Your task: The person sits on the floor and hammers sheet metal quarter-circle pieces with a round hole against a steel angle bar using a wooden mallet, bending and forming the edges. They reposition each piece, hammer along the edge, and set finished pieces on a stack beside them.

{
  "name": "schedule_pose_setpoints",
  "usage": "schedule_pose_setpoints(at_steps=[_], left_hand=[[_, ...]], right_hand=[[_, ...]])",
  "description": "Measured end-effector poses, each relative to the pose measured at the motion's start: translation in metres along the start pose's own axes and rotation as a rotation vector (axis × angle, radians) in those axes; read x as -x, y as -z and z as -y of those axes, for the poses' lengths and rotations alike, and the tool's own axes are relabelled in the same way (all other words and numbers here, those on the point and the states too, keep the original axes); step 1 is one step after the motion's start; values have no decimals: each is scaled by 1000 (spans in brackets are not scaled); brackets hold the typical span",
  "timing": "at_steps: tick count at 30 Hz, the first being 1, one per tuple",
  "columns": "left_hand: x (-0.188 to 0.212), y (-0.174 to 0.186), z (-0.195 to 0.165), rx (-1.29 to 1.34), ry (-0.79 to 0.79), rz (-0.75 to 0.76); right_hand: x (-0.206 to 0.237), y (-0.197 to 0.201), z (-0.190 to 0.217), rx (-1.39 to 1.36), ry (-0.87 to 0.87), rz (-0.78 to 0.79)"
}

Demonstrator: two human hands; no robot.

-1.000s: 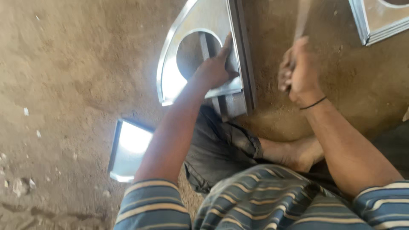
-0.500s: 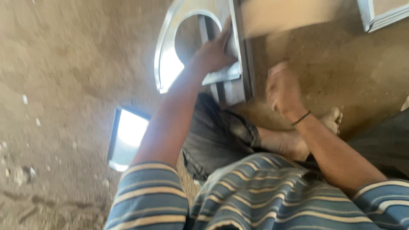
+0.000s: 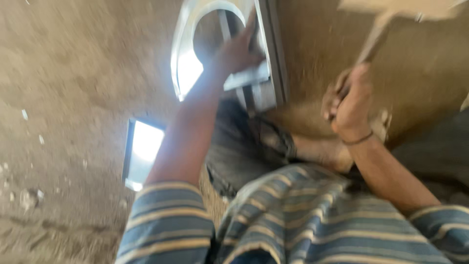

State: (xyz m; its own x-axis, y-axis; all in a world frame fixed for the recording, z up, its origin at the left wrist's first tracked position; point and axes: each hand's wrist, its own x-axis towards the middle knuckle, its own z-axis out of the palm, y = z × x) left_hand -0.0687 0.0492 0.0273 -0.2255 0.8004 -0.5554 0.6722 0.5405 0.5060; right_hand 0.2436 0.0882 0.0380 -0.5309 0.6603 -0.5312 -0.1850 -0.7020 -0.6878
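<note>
Two hands busy: left hand (image 3: pixel 237 54) pressing metal piece (image 3: pixel 188 63), right hand (image 3: pixel 352 100) gripping hammer (image 3: pixel 391 14)

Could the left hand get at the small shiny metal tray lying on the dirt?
Probably yes: the left hand presses on the curved metal sheet, and the tray lies beside that forearm, with nothing visible between.

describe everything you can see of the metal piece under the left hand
The metal piece is shiny, silvery sheet metal with a curved outer rim and a big round opening through it. It lies on the dirt ground in front of the person, with a straight dark bar along its right side. Sunlight glares off its lower left edge. The left hand presses on it near the opening, fingers spread. The picture is blurred, so finer detail cannot be told.
</note>
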Motion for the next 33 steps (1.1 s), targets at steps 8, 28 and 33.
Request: schedule_pose_setpoints(at_steps=[8,28,33], left_hand=[[-1,-1,0,-137,59,-32],[1,5,-8,-48,123,64],[2,6,-11,-79,10,3]], right_hand=[[11,15,-14,224,-95,-14],[22,50,-54,-20,26,-21],[6,35,-45,259,-354,0]])
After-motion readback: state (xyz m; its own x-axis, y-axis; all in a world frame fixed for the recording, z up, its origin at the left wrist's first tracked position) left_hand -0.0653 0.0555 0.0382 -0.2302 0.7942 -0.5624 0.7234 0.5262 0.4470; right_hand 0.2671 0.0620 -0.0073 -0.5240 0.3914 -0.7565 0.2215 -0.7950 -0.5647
